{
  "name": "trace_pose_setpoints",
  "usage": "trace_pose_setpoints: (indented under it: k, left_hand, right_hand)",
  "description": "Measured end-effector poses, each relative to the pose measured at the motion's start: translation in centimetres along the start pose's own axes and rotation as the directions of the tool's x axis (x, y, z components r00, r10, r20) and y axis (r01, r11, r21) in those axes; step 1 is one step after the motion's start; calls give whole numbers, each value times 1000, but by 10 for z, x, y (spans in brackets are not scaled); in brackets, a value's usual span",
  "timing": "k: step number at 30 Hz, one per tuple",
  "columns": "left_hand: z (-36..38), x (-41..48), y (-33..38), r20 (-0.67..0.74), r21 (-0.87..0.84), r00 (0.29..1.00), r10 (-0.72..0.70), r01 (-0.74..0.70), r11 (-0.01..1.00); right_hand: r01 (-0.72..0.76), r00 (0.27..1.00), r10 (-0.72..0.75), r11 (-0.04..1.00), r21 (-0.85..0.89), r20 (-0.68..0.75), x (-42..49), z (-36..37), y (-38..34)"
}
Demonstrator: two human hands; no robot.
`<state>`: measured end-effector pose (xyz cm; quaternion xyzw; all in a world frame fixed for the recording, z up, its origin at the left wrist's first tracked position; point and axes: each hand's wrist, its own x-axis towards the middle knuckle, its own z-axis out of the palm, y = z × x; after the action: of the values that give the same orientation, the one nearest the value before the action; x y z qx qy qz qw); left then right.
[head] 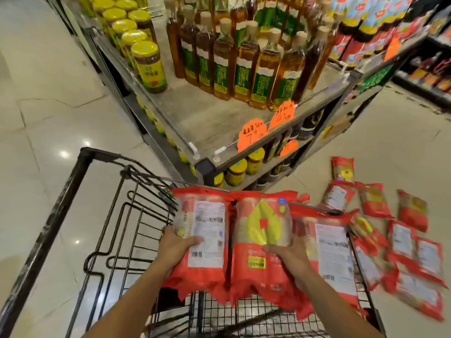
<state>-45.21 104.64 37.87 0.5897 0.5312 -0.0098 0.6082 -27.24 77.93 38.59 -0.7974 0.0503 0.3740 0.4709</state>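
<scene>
Left grip (178,247) is clamped round the edge of the label-side packet (207,240). Its thumb lies flat across the white printed back label and the fingers curl round the side. Right grip (290,254) holds the leaf-front packet (261,240), thumb over the glossy front just under the yellow leaf shape, other fingers hidden behind it.

Both packets are soft, pillow-shaped crinkly plastic, with red zigzag-cut ends and a pale see-through middle. They're held side by side, touching, over the black wire cart (117,230) at 6 o'clock. A third packet (334,254) lies label-up just beside the leaf-front one, at its 3 o'clock. More loose packets (412,211) lie scattered flat on the shiny tiled floor (48,118) out at 3 o'clock.

At 12 o'clock there's a grey shelf (207,123) with tall clear bottles (263,69) of amber oil. Squat jars (148,67) with yellow lids sit at 11, and spiky orange price tags (251,135) hang along the front edge.
</scene>
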Motion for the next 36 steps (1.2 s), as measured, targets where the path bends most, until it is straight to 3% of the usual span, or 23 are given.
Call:
trace_pose_setpoints:
  k: [4, 8, 10, 13, 16, 19, 24, 27, 31, 36]
  left_hand:
    - [-6, -7, 8, 6, 82, 997, 72, -73, 994]
    - [-17, -26, 5, 22, 263, 981, 195, -194, 945]
    - [-26, -32, 9, 40, 430, 956, 291, -279, 858]
    - [-35, -53, 36, 145, 644, 881, 451, -430, 633]
    - [-38, -85, 82, 230, 714, 778, 584, -543, 442]
    - [-36, -124, 127, 327, 777, 649, 687, -599, 195]
    - [-14, -213, 185, 454, 764, 366, 813, -630, -143]
    - [11, -273, 203, 519, 702, 213, 828, -659, -271]
    - [58, -348, 207, 607, 595, 71, 792, -702, -392]
    - [130, -440, 170, 747, 369, -103, 657, -757, -539]
  right_hand:
    - [60, 997, -68, 983, -176, -43, -3, 6, -5]
    - [161, 965, -230, 902, -400, -130, -37, 10, -19]
    - [183, 940, -308, 820, -542, -148, -58, 12, -32]
    - [215, 919, -383, 694, -688, -99, -89, 16, -59]
    - [240, 896, -442, 565, -789, -44, -123, 20, -91]
    - [285, 814, -580, 454, -844, -37, -169, 19, -121]
    - [231, 658, -738, 389, -892, -152, -252, -8, -151]
    - [190, 597, -761, 441, -877, -254, -300, -40, -149]
    - [88, 526, -751, 515, -853, -399, -368, -93, -122]
    - [-86, 505, -610, 668, -739, -611, -451, -169, -36]
